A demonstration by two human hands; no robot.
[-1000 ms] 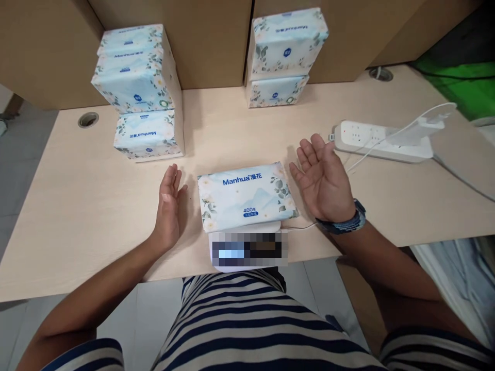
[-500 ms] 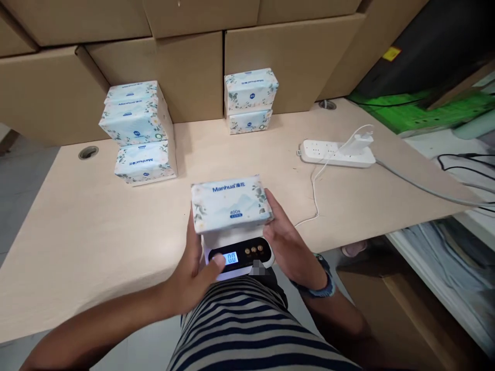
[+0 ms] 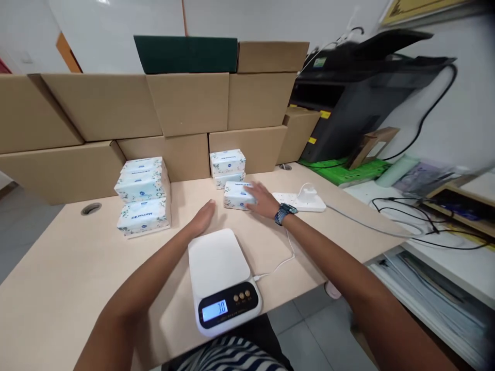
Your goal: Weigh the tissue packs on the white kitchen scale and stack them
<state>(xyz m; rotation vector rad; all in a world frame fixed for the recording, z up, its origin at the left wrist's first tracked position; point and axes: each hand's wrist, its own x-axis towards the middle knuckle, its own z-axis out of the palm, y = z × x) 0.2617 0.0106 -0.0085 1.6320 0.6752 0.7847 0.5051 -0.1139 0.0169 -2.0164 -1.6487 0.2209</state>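
A white kitchen scale stands near the table's front edge, with nothing on its plate and 3.0 on its lit display. Beyond it, my right hand holds the right end of a tissue pack, thumb in front and fingers over the top. This pack is close in front of a short stack of tissue packs. My left hand is just behind the scale's plate, apart from the pack, its fingers stretched forward with nothing in them. Further left is another stack of tissue packs.
Cardboard boxes form a wall along the table's back. A white power strip lies right of my right hand, and a white cable runs to the scale. A black printer stands at the back right.
The tissue pack has gone from above the scale, between both hands, to the table in front of the right stack. My left hand has let go. The display went from 0.0 to 3.0; the view tilted up.
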